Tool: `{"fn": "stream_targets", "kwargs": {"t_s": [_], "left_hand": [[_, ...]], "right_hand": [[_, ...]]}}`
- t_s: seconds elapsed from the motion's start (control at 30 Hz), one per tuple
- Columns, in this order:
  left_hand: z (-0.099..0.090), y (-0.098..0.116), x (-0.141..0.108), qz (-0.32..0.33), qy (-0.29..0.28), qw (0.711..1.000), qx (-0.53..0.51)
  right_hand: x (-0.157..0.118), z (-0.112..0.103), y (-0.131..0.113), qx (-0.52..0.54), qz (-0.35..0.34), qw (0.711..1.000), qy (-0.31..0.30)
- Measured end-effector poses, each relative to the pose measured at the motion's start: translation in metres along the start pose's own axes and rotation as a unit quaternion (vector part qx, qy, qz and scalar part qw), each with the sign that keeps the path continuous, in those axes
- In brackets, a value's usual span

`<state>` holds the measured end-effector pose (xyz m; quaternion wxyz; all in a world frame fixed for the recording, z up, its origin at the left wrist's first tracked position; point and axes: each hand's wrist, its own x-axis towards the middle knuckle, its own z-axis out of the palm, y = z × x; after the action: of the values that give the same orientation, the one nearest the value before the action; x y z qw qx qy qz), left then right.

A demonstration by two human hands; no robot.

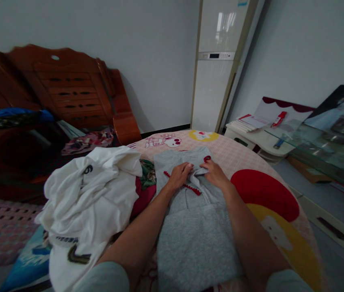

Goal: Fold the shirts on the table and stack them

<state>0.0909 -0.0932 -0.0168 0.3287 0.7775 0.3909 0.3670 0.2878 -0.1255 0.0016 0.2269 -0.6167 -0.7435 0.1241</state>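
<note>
A grey garment (pixel 196 235) with red scalloped trim lies in front of me on a round table. My left hand (pixel 180 175) rests on its upper part beside the trim, its fingers bent together at a fold of the fabric. Just to the right, my right hand (pixel 214 171) pinches a bunched edge of the same garment near a small red loop. Both hands are close together, with wrinkled cloth between them. To the left a white garment (pixel 98 194) with dark lettering lies in a loose heap, and dark red and green patterned cloth shows between the two.
The table's pink checked cover (pixel 223 152) has red and yellow circles. A carved wooden chair (pixel 65 89) stands at the back left, a tall white cabinet unit (pixel 213 89) behind. A glass shelf (pixel 321 148) and a white stand (pixel 251 136) with papers are at the right.
</note>
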Motion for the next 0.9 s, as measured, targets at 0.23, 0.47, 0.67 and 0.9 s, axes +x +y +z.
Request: {"fn": "stream_targets", "kwargs": {"t_s": [0.23,0.47,0.67,0.9], "left_hand": [[0.003,-0.008,0.004,-0.004,0.024,0.999,0.022],[0.004,-0.009,0.004,0.040,0.002,0.998,0.044],[0.006,-0.009,0.002,0.054,-0.030,0.995,0.083],[0.002,0.000,0.000,0.061,-0.025,0.994,0.082]], "right_hand": [[-0.001,0.001,-0.009,-0.002,0.029,0.991,0.129],[0.002,-0.016,-0.005,0.113,-0.069,0.981,0.143],[-0.009,-0.035,0.012,0.059,-0.024,0.992,-0.109],[-0.004,-0.035,-0.003,0.094,0.009,0.996,0.003]]}}
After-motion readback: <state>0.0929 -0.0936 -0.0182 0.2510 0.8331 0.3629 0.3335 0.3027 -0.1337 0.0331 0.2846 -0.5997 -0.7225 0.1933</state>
